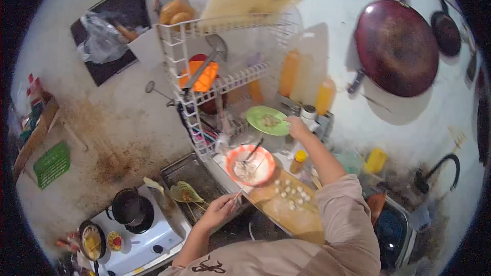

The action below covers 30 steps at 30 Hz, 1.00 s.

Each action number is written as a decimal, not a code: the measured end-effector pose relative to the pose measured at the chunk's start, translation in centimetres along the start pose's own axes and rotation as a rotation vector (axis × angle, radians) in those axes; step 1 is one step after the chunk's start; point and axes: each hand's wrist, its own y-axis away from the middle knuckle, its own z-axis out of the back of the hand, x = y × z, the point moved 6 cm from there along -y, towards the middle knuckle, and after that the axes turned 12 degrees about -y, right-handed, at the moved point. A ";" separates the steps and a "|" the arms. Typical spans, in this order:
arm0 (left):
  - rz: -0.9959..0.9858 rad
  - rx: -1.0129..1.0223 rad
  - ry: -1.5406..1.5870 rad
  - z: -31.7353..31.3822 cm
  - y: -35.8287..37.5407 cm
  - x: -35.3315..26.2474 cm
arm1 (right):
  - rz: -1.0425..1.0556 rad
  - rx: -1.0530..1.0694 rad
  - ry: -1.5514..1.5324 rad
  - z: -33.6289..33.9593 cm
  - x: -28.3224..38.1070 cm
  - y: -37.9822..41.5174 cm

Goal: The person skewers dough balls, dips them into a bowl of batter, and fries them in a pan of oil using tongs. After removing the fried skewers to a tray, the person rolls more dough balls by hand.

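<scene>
My right hand (296,128) grips the rim of a light green plate (261,114), which is raised beyond the bowl. A small pale heap of food (270,120) lies on the plate. Pinched in my left hand (221,210) is a thin pale stick (239,192), pointing toward the orange-and-white bowl (271,166). A whitish mixture (245,170) fills part of that bowl, with a dark-handled utensil (254,150) leaning in it. Several small white pieces (292,194) are scattered on the wooden board (307,224) beside the bowl.
A white wire rack (190,117) stands behind the bowl. To the left are a stove (148,245) with a dark pot (129,207) and a frying pan (92,243). A yellow-capped jar (297,162) stands near my right forearm. A sink (391,235) lies at the right.
</scene>
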 end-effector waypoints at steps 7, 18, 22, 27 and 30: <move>0.047 -0.202 -0.003 8.4 2.6 1.7 | -0.209 0.172 0.221 -5.8 -2.1 -6.6; 0.009 -0.282 -0.218 7.6 -1.6 0.1 | -0.318 -0.142 -0.923 -2.4 0.2 -4.3; -0.010 -0.309 -0.287 4.6 -4.3 -0.4 | -0.438 0.010 -1.261 -1.1 5.2 -1.3; -0.201 -0.378 -0.372 1.7 -5.0 -3.5 | -0.255 -0.035 -1.419 4.6 14.3 5.3; -0.292 -0.347 -0.397 0.0 -4.1 -6.8 | -0.159 -0.168 -1.405 7.4 16.9 8.2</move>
